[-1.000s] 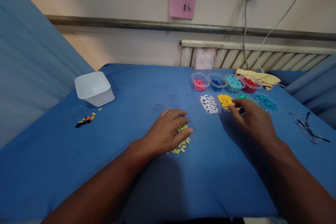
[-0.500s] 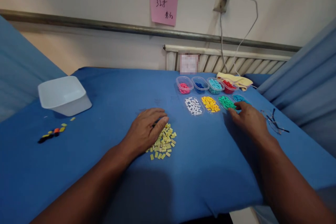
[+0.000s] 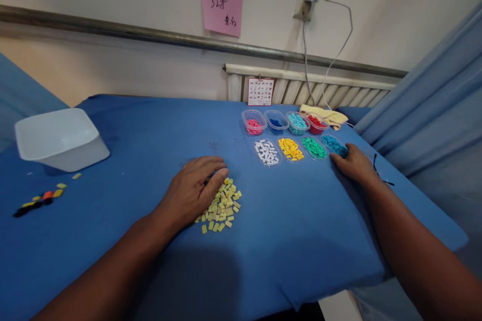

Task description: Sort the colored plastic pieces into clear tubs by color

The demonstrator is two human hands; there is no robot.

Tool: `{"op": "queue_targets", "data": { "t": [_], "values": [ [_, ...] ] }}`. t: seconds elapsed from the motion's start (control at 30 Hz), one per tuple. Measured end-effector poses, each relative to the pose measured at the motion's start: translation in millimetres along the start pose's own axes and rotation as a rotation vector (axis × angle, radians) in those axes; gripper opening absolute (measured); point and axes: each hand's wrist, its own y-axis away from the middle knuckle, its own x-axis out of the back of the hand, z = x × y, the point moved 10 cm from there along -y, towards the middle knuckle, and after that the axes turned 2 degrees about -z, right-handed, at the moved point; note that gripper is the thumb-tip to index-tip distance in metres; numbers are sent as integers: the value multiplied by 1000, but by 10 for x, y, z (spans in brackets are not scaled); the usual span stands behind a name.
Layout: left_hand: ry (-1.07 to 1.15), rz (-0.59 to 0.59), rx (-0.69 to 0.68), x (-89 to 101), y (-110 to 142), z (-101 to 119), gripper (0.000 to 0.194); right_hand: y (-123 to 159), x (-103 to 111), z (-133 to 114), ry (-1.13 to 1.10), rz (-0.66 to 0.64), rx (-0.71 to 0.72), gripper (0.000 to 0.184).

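Blue cloth, yellowish oblong bricks partly under unclenched left grip; closure of right grip unclear.

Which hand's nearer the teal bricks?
Right. The right hand is at the right-hand edge of the teal bricks; the left hand is well to their left, by the pale-yellow brick pile.

We are hiding part of the yellowish pile behind our left hand and part of the glasses behind our right hand; we are finding the card too small to read.
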Motion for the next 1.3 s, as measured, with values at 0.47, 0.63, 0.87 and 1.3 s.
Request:
{"op": "queue_targets", "data": {
  "t": [0.47,0.63,0.87,1.3],
  "values": [
    [5,-34,64,-44,-16,-68,45,155,148,-303,-145,127,74,77],
    [18,-19,80,-36,-24,-77,46,281,-105,-668,-211,1,151,81],
    [44,-5,85,-33,-19,-80,44,217,-90,-609,-71,5,95,83],
    [68,-35,146,-74,-7,-185,48,631,-152,-1542,-199,-33,379,78]
  ]
}}
